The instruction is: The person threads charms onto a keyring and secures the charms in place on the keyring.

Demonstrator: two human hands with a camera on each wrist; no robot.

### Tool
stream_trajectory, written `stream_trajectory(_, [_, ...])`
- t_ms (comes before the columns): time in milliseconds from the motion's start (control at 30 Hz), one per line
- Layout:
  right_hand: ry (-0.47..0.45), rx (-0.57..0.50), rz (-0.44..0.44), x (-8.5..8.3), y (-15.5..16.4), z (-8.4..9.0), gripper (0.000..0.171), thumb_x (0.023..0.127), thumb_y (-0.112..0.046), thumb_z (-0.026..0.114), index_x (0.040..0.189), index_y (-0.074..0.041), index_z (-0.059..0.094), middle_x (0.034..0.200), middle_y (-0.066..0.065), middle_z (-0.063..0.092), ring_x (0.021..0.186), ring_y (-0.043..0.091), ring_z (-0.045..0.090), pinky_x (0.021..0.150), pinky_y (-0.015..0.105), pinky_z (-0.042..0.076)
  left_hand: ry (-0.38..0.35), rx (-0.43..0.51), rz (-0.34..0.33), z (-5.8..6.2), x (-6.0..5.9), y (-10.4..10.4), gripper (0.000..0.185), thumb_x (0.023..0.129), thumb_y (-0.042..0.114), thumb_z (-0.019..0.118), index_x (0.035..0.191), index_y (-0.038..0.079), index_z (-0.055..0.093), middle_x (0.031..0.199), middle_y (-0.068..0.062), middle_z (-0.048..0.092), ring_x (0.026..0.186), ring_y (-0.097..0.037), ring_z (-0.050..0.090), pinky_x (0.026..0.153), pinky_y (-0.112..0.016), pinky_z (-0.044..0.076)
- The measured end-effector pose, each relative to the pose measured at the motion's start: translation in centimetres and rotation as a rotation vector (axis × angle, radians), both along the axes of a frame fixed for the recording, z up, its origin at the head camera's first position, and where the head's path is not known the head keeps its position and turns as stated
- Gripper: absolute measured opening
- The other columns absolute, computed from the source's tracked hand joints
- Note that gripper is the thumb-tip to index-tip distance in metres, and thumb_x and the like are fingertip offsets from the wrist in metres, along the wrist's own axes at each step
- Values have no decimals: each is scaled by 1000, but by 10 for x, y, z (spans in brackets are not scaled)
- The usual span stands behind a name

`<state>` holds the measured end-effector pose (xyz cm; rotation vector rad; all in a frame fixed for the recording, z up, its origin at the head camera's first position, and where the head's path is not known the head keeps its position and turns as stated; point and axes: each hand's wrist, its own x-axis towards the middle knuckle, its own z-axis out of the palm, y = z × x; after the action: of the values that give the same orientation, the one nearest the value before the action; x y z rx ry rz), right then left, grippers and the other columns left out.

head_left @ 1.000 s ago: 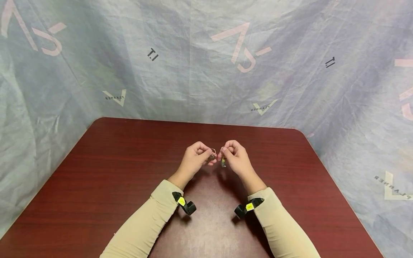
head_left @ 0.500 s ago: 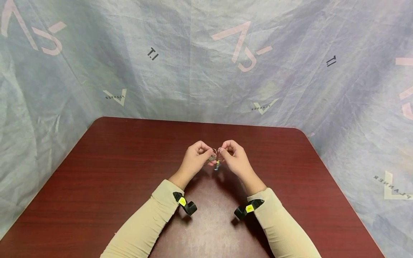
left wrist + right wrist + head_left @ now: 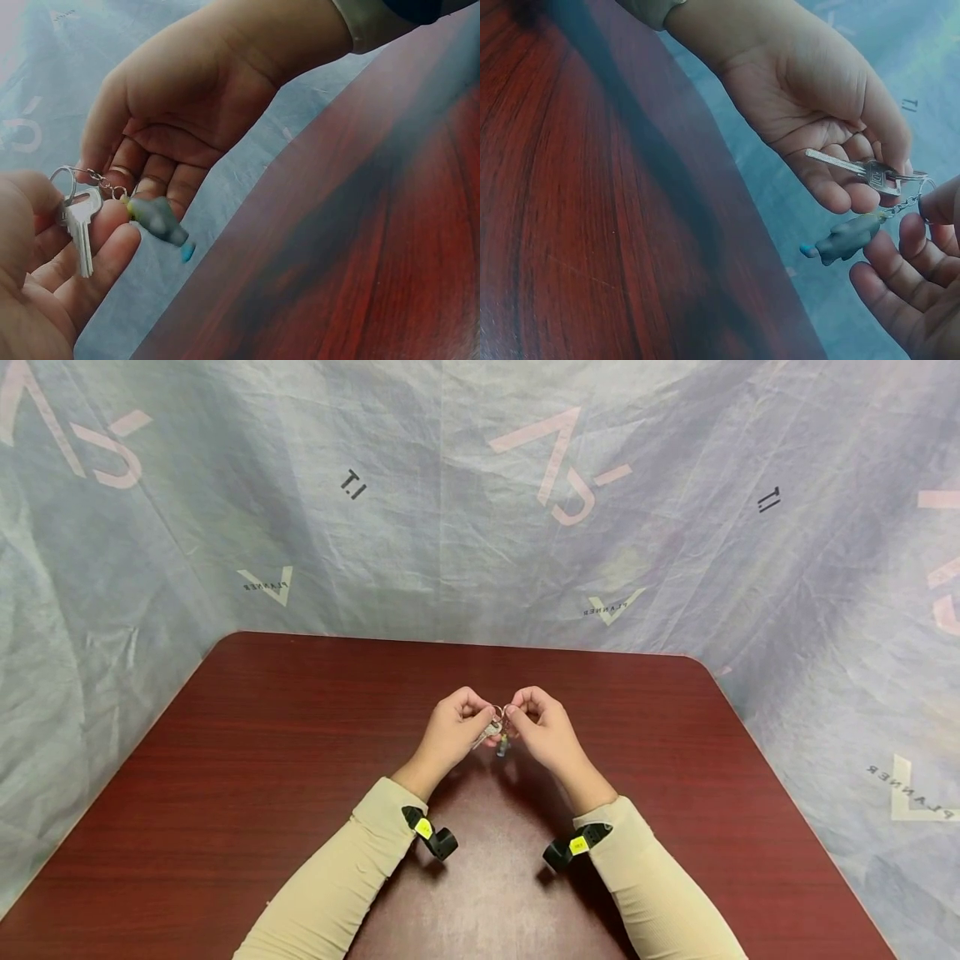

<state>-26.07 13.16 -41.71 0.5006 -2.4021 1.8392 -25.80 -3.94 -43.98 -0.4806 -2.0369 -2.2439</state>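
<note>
Both hands hover close together above the middle of the dark red table. My left hand pinches the head of a silver key, whose blade lies across its fingers. The key hangs on a thin metal key ring. My right hand pinches that ring from the other side, its other fingers loosely curled. A short chain runs from the ring to a small grey-green charm with a blue tip, which dangles between the two palms, also visible as the charm.
A wrinkled grey-blue cloth backdrop stands behind and beside the table. Black wrist cameras with yellow tags sit on both beige sleeves. The table's rounded far corners lie at left and right.
The hands have drawn slightly closer together. The charm has swung left, from under the right hand to the gap between the hands.
</note>
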Motion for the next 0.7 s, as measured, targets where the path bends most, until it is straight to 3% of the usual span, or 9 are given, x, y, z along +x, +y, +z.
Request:
stream_trajectory(100, [14, -7, -3, -2, 1, -5, 6, 98, 1, 59, 98, 6, 57, 77, 17, 61, 71, 38, 64, 65, 44, 60, -2, -14, 0, -1, 0, 0, 7, 98, -4, 58, 93, -7, 55, 87, -23, 71, 61, -17, 70, 61, -47, 63])
stream_trajectory(367, [33, -6, -14, -1, -2, -8, 4, 96, 1, 61, 93, 1, 58, 74, 9, 61, 73, 49, 64, 63, 45, 61, -6, -45, 14, -3, 0, 1, 8, 99, -1, 58, 93, -5, 54, 85, -19, 70, 58, -15, 68, 56, -38, 62])
stream_trajectory(600, [84, 24, -59, 0, -6, -12, 7, 96, -1, 62, 94, 0, 56, 74, 13, 66, 67, 42, 66, 52, 23, 52, 13, -114, 86, -5, 2, 2, 10, 99, 1, 59, 91, -2, 55, 81, -17, 70, 54, -15, 66, 51, -36, 61])
stream_trajectory(700, [95, 23, -77, 1, -9, -14, 7, 96, 0, 62, 96, 0, 55, 74, 18, 67, 64, 39, 67, 49, 20, 48, 23, -123, 95, -5, 3, 3, 10, 99, 1, 59, 91, -1, 55, 82, -18, 71, 54, -15, 67, 51, -35, 61])
